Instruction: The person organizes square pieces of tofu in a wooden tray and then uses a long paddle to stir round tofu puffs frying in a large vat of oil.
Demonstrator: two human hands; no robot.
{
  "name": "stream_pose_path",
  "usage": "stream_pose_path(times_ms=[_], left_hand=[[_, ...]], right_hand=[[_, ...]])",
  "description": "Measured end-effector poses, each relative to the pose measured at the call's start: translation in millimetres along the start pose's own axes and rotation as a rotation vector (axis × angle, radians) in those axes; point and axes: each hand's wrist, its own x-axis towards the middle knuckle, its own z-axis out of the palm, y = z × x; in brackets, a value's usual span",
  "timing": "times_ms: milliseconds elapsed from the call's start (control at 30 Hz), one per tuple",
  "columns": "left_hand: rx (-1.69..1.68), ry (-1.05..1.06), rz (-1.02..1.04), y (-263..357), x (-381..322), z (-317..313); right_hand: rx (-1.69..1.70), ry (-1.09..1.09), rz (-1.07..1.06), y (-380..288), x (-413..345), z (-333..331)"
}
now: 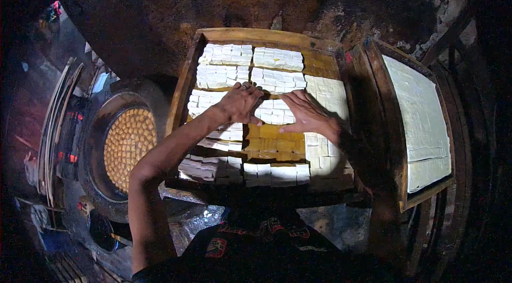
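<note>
A shallow wooden tray [264, 35] with a woven mat base [276, 143] lies before me, bearing blocks of white tofu, by their look, cut into small pieces. My left hand [242, 103] is palm down at the left end of a middle block of cut tofu [274, 111], fingers pointing away. At that block's right end rests my right hand [308, 115], thumb and fingers spread around its side. The block lies between both hands; how firmly they press on it is unclear. More cut tofu [226, 55] fills the left column, and another column [328, 99] runs along the right.
At the left, a large round pan [94, 155] holds many golden-brown pieces [130, 147] in liquid. Red glowing spots show beside it, near long thin sticks [54, 135]. A second wooden tray [430, 199] with a white slab [418, 123] stands at the right. A dark wall rises behind.
</note>
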Motion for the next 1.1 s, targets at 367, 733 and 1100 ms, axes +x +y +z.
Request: stream_pose_path(times_ms=[367,733,1100], left_hand=[[-0.014,0.089,0.025,-1.5,3.8,27.1],[-0.003,0.036,-0.007,-10.2,-8.2,14.1],[-0.042,0.011,-0.016,-9.1,-7.3,18.9]], right_hand=[[0.265,-0.005,0.100,17.3,20.6,37.3],[0.069,-0.023,0.061,-17.3,42.8,22.7],[0.345,0.018,0.123,-10.8,41.1,31.0]])
